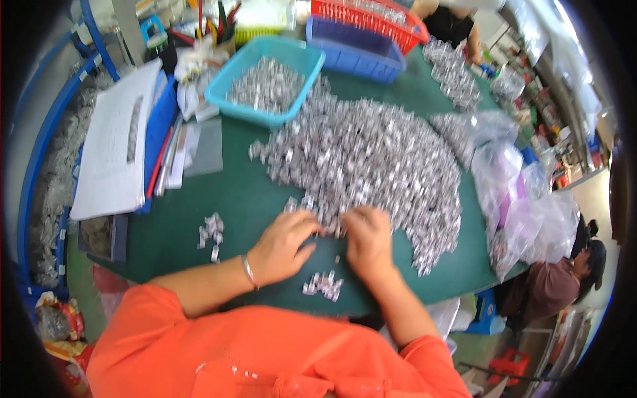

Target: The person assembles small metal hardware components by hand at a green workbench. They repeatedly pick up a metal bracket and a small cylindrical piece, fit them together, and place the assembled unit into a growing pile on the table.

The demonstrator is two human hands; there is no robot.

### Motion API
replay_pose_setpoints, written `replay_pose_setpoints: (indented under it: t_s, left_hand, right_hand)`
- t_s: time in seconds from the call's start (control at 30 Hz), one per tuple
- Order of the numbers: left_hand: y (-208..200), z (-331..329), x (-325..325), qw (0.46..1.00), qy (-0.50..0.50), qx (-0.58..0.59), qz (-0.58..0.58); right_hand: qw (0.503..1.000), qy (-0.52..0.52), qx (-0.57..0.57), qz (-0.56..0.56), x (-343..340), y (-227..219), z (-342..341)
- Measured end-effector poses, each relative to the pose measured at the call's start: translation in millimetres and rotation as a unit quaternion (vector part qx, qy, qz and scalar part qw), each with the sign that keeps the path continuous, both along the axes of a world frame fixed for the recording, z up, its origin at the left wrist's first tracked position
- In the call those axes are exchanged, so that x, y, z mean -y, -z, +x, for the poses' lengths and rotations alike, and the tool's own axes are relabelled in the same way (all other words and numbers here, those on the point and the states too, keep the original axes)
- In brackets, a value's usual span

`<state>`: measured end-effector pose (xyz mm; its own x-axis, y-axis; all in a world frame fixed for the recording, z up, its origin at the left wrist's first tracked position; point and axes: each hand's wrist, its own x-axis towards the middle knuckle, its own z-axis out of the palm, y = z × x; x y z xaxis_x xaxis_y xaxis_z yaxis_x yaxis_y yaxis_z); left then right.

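Observation:
A broad heap of small silvery metal pieces (pixel 371 146) covers the middle of the green table. At its near edge, my left hand (pixel 286 244) has its fingers curled in among the pieces. Close by on the right, my right hand (pixel 368 240) is closed too, fingertips bent down at the same edge. What either hand pinches is too small and partly hidden. A little cluster of pieces (pixel 323 286) lies between my forearms, and another small cluster (pixel 212 232) sits to the left.
Behind the heap stand a turquoise basin (pixel 219 93) partly filled with pieces, a blue bin (pixel 358 56) and a red basket (pixel 415 30). Papers (pixel 113 146) lie at left. Clear plastic bags (pixel 497 172) line the right edge. Another person (pixel 547 288) is at right, another at the far side.

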<state>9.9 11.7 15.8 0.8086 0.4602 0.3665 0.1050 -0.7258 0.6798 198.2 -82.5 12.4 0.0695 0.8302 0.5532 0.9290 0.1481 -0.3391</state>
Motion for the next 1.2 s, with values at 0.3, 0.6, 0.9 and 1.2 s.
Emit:
replay_pose_setpoints:
  t_s: [0.3, 0.6, 0.9, 1.2]
  left_hand:
    - [11, 5, 2, 0.998, -0.024, 0.053, -0.006]
    - [7, 5, 4, 0.994, -0.024, 0.105, -0.009]
    - [8, 4, 5, 0.994, -0.012, 0.106, -0.020]
    - [1, 1, 14, 0.984, 0.003, 0.106, -0.144]
  right_hand:
    - [0.993, 0.088, -0.079, 0.011, 48, 5, 25]
    - [0.991, 0.108, -0.061, -0.056, 39, 14, 7]
    - [0.992, 0.051, -0.076, -0.083, 42, -17, 26]
    - [0.996, -0.029, -0.075, -0.044, 41, -4, 10]
